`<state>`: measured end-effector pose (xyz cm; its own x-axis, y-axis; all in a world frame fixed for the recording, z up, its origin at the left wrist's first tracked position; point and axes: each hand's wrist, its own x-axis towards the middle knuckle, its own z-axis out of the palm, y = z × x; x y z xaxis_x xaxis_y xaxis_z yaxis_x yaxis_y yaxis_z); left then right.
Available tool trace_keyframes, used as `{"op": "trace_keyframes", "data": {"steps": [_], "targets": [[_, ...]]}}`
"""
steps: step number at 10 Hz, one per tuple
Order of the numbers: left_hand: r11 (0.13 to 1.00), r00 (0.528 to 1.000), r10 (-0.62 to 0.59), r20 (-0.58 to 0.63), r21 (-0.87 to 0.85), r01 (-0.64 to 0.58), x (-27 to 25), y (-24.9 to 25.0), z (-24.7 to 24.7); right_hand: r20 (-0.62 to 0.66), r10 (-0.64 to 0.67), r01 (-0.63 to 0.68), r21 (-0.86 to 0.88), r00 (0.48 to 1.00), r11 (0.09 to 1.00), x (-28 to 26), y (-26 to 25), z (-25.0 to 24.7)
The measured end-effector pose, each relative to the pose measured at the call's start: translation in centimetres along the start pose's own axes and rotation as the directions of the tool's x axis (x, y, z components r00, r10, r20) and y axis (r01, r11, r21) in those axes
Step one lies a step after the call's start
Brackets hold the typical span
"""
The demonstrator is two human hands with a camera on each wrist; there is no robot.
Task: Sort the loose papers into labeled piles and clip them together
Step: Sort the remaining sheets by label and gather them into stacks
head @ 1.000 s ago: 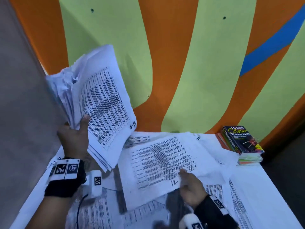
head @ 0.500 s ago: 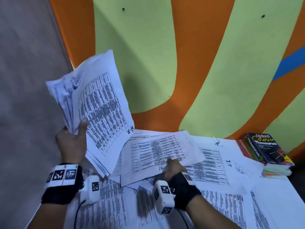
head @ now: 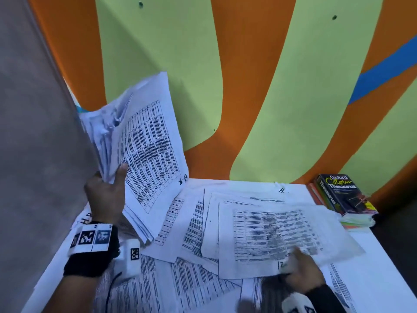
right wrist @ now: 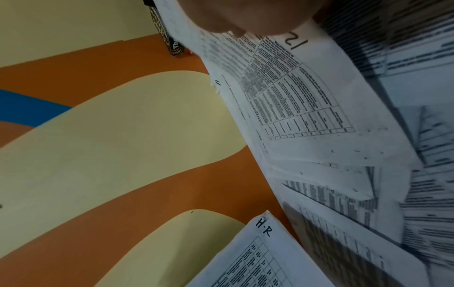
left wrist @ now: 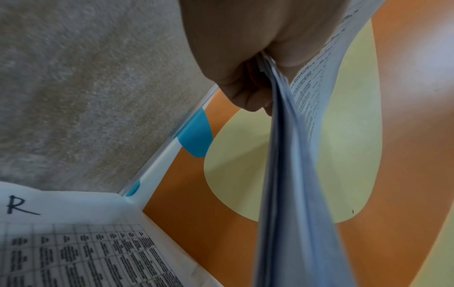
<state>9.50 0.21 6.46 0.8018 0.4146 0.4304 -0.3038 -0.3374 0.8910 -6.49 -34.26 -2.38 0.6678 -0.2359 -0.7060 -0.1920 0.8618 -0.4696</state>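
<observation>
My left hand [head: 106,199] grips a thick stack of printed papers [head: 146,150] upright at the table's left; its top sheet is marked "H.R". In the left wrist view the fingers [left wrist: 245,58] clamp the stack's edge [left wrist: 290,174]. My right hand [head: 302,269] pinches the near edge of a single sheet marked "12" [head: 270,236], held low over the table's right side. The right wrist view shows the thumb [right wrist: 233,15] on that sheet [right wrist: 294,87]. Several loose printed sheets [head: 191,222] lie overlapping across the table.
A black thesaurus [head: 343,195] lies on a few coloured books at the table's far right corner. A painted orange and green wall stands right behind the table [head: 383,279], and a grey wall borders its left side.
My right hand has carried the sheet marked "12" from the middle of the table to the right, toward the books. The left hand still holds the stack upright.
</observation>
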Motion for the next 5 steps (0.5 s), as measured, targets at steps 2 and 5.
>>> {"op": "trace_keyframes", "data": {"steps": [2, 5], "targets": [[1.0, 0.999, -0.001, 0.053, -0.021, 0.002, -0.6, 0.1, 1.3, -0.101, -0.118, 0.122, 0.035, 0.988, 0.992, 4.0, -0.7, 1.2], [0.999, 0.997, -0.023, 0.07, -0.026, 0.025, -0.8, -0.2, 1.5, -0.15, -0.329, 0.272, -0.307, 0.932, 0.912, 7.1, -3.1, 1.2]]}}
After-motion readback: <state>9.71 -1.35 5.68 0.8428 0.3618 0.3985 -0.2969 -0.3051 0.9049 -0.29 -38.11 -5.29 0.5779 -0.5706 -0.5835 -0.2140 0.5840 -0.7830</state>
